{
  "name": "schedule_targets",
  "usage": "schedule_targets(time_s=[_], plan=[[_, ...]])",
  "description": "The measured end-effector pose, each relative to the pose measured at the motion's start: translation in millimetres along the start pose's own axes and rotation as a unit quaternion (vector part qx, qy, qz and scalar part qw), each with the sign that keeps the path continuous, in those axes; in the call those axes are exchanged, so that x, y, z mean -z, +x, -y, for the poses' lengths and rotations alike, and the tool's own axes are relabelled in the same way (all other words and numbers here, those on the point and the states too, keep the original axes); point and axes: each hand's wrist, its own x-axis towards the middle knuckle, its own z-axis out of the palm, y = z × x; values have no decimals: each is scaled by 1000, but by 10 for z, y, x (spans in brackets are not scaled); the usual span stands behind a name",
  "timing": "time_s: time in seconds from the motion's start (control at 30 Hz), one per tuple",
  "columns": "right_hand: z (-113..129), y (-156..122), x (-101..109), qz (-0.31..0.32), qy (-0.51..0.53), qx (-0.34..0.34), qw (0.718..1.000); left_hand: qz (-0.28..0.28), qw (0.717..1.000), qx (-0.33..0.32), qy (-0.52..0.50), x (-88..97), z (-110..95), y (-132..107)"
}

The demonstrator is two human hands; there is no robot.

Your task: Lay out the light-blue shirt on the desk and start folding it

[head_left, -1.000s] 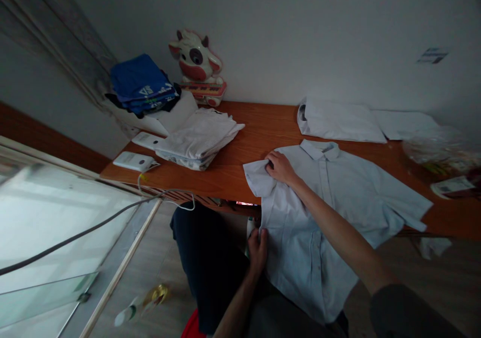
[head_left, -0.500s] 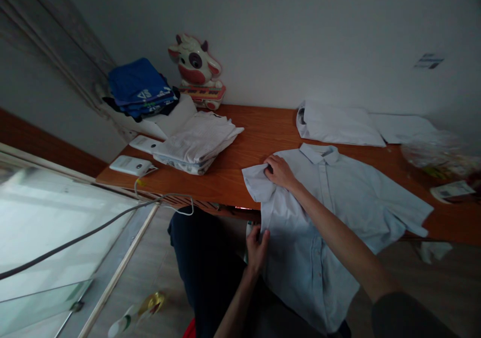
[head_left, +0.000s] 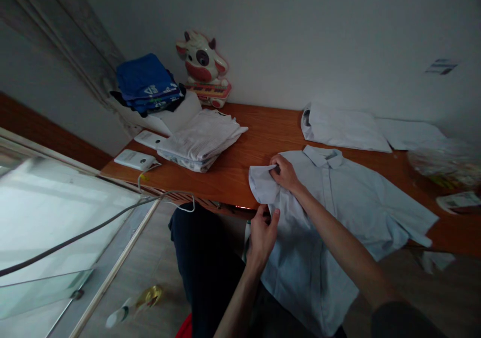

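Right hand (head_left: 285, 172): fingers pinched shut on the top edge of the near short sleeve (head_left: 263, 185) of a pale blue button-up shirt (head_left: 338, 208), lifting that edge slightly off the wood. Left hand (head_left: 264, 230): fingers closed on the shirt's side seam just below the same sleeve, at the desk's front edge. Shirt: spread face up on the wooden desk (head_left: 240, 173), collar (head_left: 323, 155) toward the wall, lower half hanging over the front edge onto the person's lap. Handling note: both grips look best kept on the one side, the seam held taut between them, so the sleeve turns inward along a straight line without dragging the collar or bunching the front. Adjacent: a folded white shirt (head_left: 343, 127) just behind the collar; a stack of folded white garments (head_left: 201, 140) to the left; folded blue clothes (head_left: 146, 82) and a cow-shaped toy (head_left: 203, 62) by the wall.
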Motion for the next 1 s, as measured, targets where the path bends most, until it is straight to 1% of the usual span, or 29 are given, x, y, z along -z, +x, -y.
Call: schedule_targets(time_s=[0.07, 0.17, 0.3, 0.43, 0.5, 0.57, 0.67, 0.77, 0.83, 0.9, 0.93, 1.0], plan=[[3, -4, 30, -36, 57, 0, 998, -3, 999, -15, 50, 6, -95, 63], [8, 0, 68, -72, 109, 5, 991, -22, 991, -64, 117, 21, -220, 158], [16, -2, 75, -86, 126, -1, 988, -46, 978, -107, 172, 12, -328, 218], [27, -8, 72, -102, 141, -10, 985, -63, 963, -118, 233, -17, -359, 217], [17, -8, 123, -102, 167, -21, 980, -72, 957, -124, 251, -22, -358, 217], [-14, -16, 246, -94, 193, -33, 976, -81, 956, -142, 245, -17, -347, 223], [-101, -85, 567, -53, 201, -48, 977, -80, 958, -175, 212, 8, -306, 238], [-211, -258, 952, 7, 161, -79, 984, -68, 960, -197, 186, 35, -243, 246], [-275, -402, 1161, 26, 129, -114, 985, -56, 962, -200, 179, 42, -212, 239], [-315, -518, 1284, 28, 144, -177, 973, -42, 964, -195, 177, 40, -204, 218], [-322, -552, 1308, 27, 165, -212, 963, -36, 965, -192, 178, 37, -211, 202], [-312, -551, 1283, 25, 191, -266, 944, -31, 965, -188, 178, 29, -238, 161]])
